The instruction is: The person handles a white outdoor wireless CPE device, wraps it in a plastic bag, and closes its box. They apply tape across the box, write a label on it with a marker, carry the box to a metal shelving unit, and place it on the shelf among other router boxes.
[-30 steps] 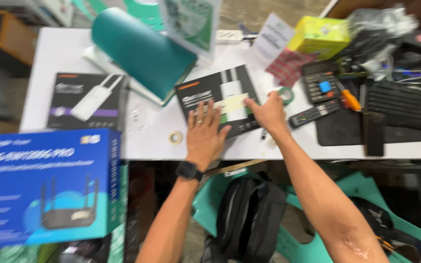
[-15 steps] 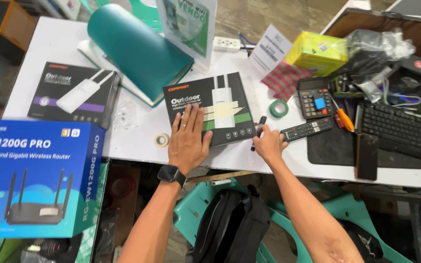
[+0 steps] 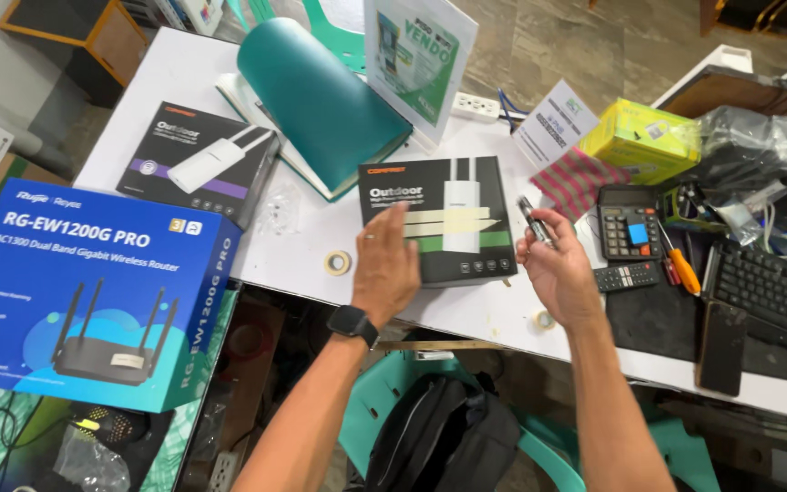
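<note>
A black router box (image 3: pixel 457 219) with a white antenna device and tape strips on its lid lies on the white table (image 3: pixel 503 314). My left hand (image 3: pixel 384 264) rests flat on the box's near left corner, fingers together, a dark watch on the wrist. To the right of the box, my right hand (image 3: pixel 553 264) is raised palm-up and pinches a small grey metal tool (image 3: pixel 534 220), perhaps a cutter, by its lower end. A small tape roll (image 3: pixel 545 320) sits on the table just under that hand.
A second black router box (image 3: pixel 200 162), a teal notebook (image 3: pixel 321 96) and a tape roll (image 3: pixel 338 262) lie to the left. A large blue router box (image 3: pixel 93 282) stands at lower left. A calculator (image 3: pixel 628 223), remote, orange screwdriver (image 3: pixel 680 264), keyboard (image 3: pixel 771 287) and phone (image 3: pixel 723 346) crowd the right. A black bag (image 3: pixel 444 442) sits below.
My right hand has lifted off the table edge and turned palm-up with the small tool in it. My left hand has slid to the box's near left corner. The camera has come closer.
</note>
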Demonstrator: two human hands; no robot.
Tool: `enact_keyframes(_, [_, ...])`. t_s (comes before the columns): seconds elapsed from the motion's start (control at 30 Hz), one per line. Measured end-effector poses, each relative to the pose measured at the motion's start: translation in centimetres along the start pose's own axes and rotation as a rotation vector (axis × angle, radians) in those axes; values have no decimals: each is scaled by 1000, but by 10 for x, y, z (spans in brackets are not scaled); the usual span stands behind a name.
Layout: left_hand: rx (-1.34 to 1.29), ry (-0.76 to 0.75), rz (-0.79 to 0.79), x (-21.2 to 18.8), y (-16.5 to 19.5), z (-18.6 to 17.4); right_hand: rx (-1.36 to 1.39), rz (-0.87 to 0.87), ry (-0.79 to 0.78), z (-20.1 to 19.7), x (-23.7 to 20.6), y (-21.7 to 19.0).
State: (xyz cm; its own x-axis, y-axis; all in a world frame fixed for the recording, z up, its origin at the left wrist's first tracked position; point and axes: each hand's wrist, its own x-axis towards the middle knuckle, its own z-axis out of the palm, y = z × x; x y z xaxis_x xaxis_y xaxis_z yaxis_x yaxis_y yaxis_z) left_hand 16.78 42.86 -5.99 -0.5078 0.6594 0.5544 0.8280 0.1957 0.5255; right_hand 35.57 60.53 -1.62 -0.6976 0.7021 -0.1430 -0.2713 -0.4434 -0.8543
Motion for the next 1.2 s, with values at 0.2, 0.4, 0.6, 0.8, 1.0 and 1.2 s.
enact_keyframes(0.2, [-150, -48, 93, 19, 14, -16, -581, -52, -172, 83, -1, -9])
enact_keyframes(0.4, [-291, -159, 24, 32, -3, -44, -597, -91, -70, 112, 23, 14])
enact_keyframes(0.6, [-830, -524, -345, 27, -18, -46, -274, -24, -162, 97, 39, 28])
enact_keyframes(0.8, [-1762, -936, -815, 9, -48, -52, 110, -109, -152, 70, 52, 45])
enact_keyframes(1.0, [-786, -249, -575, 1, -67, -42, -1084, -890, -184, 61, 53, 43])
enact_keyframes(1.2, [-237, 210, -289, 25, -54, 1, -873, -677, 2, 97, 42, 83])
